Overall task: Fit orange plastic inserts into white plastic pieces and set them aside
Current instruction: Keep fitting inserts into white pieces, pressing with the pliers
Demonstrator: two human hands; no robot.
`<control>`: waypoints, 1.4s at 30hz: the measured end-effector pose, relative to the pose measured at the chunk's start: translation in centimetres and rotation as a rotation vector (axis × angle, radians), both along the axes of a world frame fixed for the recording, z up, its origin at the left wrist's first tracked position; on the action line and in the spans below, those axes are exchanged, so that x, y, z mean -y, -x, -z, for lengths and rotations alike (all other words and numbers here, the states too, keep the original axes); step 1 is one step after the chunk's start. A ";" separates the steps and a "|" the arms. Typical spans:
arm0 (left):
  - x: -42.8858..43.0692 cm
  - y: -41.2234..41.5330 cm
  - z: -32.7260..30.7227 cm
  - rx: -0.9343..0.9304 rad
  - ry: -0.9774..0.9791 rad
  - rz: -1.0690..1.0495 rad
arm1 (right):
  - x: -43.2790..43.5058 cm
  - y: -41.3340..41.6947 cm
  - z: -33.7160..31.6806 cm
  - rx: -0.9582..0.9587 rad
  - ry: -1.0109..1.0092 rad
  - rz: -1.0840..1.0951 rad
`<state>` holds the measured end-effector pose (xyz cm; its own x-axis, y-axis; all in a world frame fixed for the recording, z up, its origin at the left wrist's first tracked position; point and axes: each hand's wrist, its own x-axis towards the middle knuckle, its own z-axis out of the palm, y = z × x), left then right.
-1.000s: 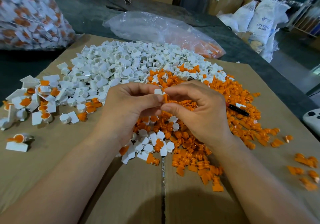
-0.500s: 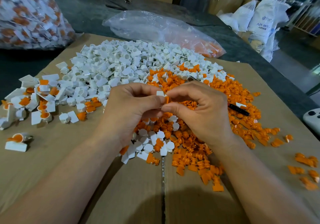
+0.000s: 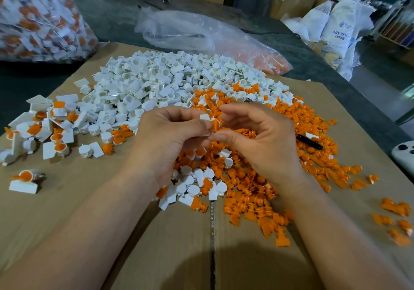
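Observation:
My left hand point(image 3: 170, 139) pinches a white plastic piece point(image 3: 205, 118) with an orange insert point(image 3: 216, 124) sitting in it, above the middle of the cardboard. My right hand point(image 3: 259, 137) is close beside it. Its fingers are loosely curled and lifted off the piece, and its thumb lies just under the insert. A heap of loose white pieces point(image 3: 161, 83) lies behind the hands. Loose orange inserts point(image 3: 302, 162) spread under and to the right of them. Fitted white-and-orange pieces point(image 3: 44, 128) lie in a group at the left.
Everything rests on a flat cardboard sheet point(image 3: 112, 222) over a dark table. A black marker point(image 3: 310, 143) lies among the inserts. A white controller point(image 3: 405, 155) sits at the right edge. A clear bag point(image 3: 197, 34) and a full bag of pieces point(image 3: 38, 16) lie behind.
My right hand's fingers have opened and drawn back from the piece, which stays pinched in my left hand. The hands otherwise stay in place.

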<state>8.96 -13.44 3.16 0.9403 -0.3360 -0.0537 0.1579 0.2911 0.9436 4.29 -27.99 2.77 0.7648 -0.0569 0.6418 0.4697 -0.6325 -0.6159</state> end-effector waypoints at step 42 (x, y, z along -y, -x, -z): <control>-0.3 0.0 -0.2 0.046 -0.098 -0.006 | -0.2 -0.1 0.1 0.021 0.087 -0.045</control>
